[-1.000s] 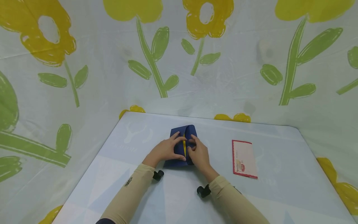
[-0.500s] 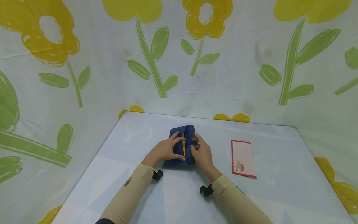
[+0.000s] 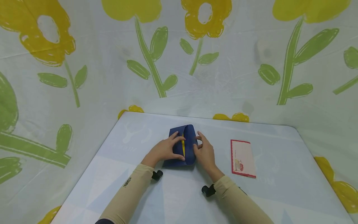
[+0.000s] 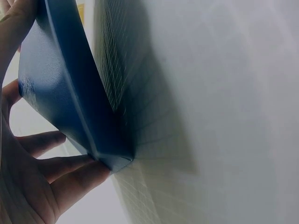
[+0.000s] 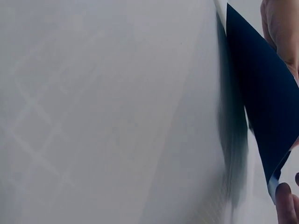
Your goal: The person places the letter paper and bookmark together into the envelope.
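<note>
A dark blue envelope (image 3: 190, 140) lies tilted near the middle of the table in the head view. Its flap stands partly raised along the right, and a yellow strip (image 3: 183, 147) shows in the opening. My left hand (image 3: 163, 149) holds the envelope's left side, thumb and index finger spread beside the opening. In the left wrist view its fingertips (image 4: 100, 170) meet the edge of the envelope (image 4: 60, 84). My right hand (image 3: 206, 154) holds the flap's right edge with thumb and bent fingers. The right wrist view shows a fingertip (image 5: 283, 193) at the envelope's corner (image 5: 266, 102).
A white card with a red border (image 3: 242, 158) lies to the right of my right hand. Each wrist carries a small black camera (image 3: 157, 175). The pale table (image 3: 179, 199) backs onto a hanging cloth (image 3: 237, 77) with printed yellow flowers.
My right hand has moved rightward from the envelope's opening to the flap's outer edge, and more of the flap now shows. The left hand has stayed in place.
</note>
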Demonstrator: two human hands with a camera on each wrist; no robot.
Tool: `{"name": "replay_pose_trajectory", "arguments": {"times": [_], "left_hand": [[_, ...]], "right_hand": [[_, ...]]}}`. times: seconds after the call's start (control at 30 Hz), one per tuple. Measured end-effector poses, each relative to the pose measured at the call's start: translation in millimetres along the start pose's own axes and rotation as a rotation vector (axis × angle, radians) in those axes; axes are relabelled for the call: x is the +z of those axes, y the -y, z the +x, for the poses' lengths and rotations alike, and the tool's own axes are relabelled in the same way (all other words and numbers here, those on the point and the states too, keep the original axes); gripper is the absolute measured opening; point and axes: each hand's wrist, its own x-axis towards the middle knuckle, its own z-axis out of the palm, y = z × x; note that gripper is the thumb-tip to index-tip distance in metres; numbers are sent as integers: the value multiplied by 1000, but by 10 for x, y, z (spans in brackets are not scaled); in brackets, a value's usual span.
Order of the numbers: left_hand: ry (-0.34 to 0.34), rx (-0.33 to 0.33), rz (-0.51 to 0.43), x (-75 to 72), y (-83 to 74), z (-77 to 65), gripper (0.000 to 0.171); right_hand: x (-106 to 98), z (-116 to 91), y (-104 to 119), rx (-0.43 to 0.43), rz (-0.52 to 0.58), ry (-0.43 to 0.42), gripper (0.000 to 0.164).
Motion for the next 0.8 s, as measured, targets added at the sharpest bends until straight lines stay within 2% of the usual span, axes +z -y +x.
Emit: {"name": "replay_pose_trajectory", "arguments": {"times": [0.57,0.8], "left_hand": [[4,7,9,4,17,9,92],[-4,2,4,17,22,24,91]], "right_hand": [[-80,-13,-60,76,-3,5,60],[-101,-2,-119,76,-29,-13,60]]}}
